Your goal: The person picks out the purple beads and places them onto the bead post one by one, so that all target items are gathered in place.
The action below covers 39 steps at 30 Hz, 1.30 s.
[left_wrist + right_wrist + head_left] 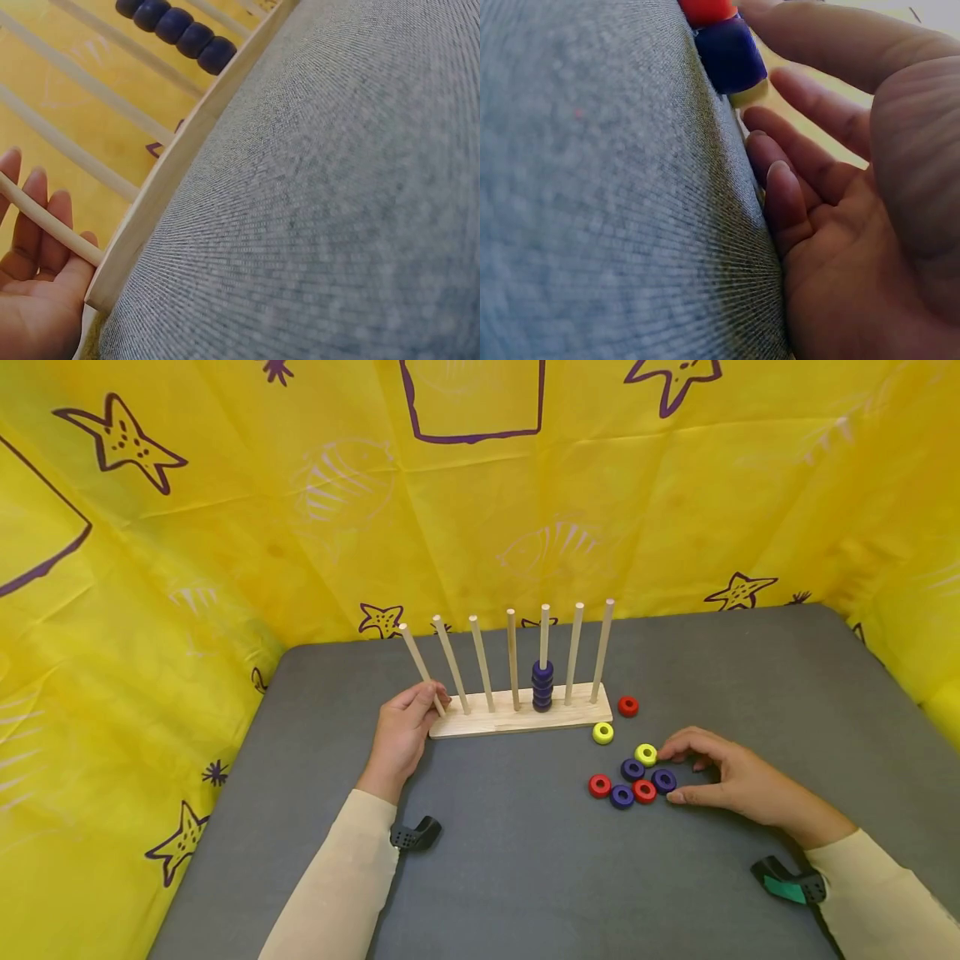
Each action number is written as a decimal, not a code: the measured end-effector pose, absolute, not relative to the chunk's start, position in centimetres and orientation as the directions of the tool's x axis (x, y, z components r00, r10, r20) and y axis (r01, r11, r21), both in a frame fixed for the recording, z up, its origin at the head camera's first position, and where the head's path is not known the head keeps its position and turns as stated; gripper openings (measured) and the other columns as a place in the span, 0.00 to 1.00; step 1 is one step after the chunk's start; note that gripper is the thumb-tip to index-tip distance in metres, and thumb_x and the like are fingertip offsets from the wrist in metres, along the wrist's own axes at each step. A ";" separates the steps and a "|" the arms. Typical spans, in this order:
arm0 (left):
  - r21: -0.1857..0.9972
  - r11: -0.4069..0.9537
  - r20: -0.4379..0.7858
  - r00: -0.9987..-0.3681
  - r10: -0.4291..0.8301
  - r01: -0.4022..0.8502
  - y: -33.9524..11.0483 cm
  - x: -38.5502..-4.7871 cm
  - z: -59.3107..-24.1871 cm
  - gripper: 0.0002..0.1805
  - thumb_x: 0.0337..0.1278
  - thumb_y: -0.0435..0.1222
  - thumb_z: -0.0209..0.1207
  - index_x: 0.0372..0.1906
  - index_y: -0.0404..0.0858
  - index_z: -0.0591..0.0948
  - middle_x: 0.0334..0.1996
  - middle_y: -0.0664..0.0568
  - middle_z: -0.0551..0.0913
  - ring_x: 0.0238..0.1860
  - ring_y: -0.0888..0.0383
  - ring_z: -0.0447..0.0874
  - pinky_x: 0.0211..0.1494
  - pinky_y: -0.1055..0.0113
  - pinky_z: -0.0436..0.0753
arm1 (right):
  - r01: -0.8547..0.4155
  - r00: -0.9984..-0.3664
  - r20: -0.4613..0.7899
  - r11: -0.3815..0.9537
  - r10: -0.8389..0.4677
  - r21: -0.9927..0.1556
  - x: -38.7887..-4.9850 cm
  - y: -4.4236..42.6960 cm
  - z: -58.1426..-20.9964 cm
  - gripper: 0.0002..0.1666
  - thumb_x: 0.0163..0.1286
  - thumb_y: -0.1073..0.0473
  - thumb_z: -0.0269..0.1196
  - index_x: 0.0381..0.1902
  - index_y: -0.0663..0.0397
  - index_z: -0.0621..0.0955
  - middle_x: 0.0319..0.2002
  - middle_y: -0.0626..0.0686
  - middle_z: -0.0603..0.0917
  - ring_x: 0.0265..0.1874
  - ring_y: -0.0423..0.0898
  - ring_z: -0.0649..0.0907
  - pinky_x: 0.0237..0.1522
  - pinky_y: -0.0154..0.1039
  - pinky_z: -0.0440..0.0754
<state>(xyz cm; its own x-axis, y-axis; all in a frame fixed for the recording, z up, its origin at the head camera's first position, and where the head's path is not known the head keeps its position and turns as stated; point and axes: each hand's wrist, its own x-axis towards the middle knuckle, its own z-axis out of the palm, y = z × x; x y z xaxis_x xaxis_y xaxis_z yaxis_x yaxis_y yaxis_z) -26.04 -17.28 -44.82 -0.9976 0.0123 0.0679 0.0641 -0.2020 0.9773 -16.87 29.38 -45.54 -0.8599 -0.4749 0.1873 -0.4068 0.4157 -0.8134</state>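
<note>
A wooden rack (pixel 517 718) with several upright pegs stands on the table, and a stack of dark purple rings (pixel 542 687) sits on one peg right of its middle. My left hand (pixel 405 727) holds the rack's left end at the leftmost peg (pixel 56 227), fingers behind it. To the right, my right hand (pixel 738 777) reaches over the table with thumb and fingers spread apart. Between them lies a purple ring (pixel 663 781), also in the right wrist view; the thumb tip is close to it, contact unclear. The fingertips are beside a yellow ring (pixel 646 755).
Other loose rings lie close by: two purple, a red ring (pixel 644 791) and another red one (pixel 599 786). Nearer the rack's right end are a yellow ring (pixel 603 732) and a red ring (pixel 628 707). A yellow patterned cloth (pixel 480 527) hangs behind the grey table (pixel 525 860).
</note>
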 end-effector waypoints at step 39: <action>0.984 -0.163 0.075 -0.997 0.031 0.069 -17.5 -26.0 -44.9 0.21 0.85 0.35 0.58 0.58 0.15 0.79 0.53 0.32 0.82 0.56 0.47 0.83 0.68 0.54 0.80 | -0.500 -0.860 0.319 0.532 -0.398 -0.683 -16.9 27.9 -45.9 0.24 0.64 0.73 0.79 0.52 0.45 0.87 0.47 0.41 0.84 0.40 0.40 0.80 0.39 0.32 0.78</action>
